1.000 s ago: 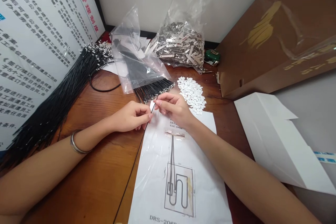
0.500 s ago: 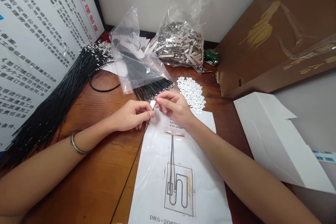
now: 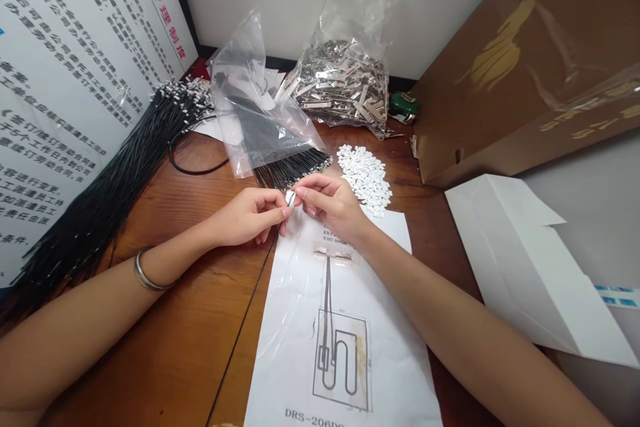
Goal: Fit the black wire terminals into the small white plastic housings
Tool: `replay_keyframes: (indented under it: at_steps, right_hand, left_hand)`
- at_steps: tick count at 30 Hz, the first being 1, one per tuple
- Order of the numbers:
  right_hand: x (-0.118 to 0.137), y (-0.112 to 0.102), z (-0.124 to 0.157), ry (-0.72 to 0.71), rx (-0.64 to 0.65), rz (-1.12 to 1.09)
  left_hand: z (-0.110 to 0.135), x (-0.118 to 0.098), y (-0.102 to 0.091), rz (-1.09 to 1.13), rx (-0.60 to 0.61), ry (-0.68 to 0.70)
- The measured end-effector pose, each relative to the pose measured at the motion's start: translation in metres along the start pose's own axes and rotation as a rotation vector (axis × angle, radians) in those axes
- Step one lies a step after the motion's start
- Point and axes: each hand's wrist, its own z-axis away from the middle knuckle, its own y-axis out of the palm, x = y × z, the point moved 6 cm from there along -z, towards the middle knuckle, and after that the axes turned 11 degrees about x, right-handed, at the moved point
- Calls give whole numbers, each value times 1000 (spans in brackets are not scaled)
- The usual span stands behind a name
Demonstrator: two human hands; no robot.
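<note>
A thin black wire (image 3: 241, 330) runs up from the lower edge of the view to the fingertips of my hands. My left hand (image 3: 253, 217) pinches it between thumb and forefinger. Close beside it on the right, my right hand (image 3: 330, 203) pinches the wire's upper end; the fingers hide the tip. Just beyond both hands lie the ends of a bundle of black wires (image 3: 293, 168) sticking out of a clear plastic bag (image 3: 240, 100). To the right of my right hand is a heap of small white connectors (image 3: 365, 180).
A printed drawing sheet (image 3: 300, 320) lies beneath my hands. Behind stands a clear bag of metal strips (image 3: 345, 87), with a green object (image 3: 403, 108) beside it. A large black wire bundle (image 3: 110, 180) leans left. A brown box (image 3: 500, 60) and folded white card (image 3: 530, 267) are right.
My left hand has shifted slightly up and left, and its fingertips are nearer the wire's end. My right hand has stayed almost in place.
</note>
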Motion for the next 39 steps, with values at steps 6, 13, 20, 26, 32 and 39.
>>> replay_keyframes:
  at_steps: [6, 13, 20, 26, 32, 39]
  right_hand:
    - [5, 5, 0, -10, 20, 86]
    - [5, 5, 0, -3, 34, 63]
    - [7, 9, 1, 7, 63, 168]
    - [5, 7, 0, 11, 47, 136]
    - [1, 1, -1, 1, -30, 47]
    - [1, 1, -1, 8, -46, 80]
  left_hand:
    - [-2, 0, -3, 44, -43, 55]
    - [-3, 1, -5, 81, -21, 81]
    - [-4, 1, -5, 89, -5, 85]
    - [-3, 2, -6, 91, -23, 78]
    - [-3, 2, -4, 72, -51, 61]
    - [-3, 2, -2, 45, -81, 61]
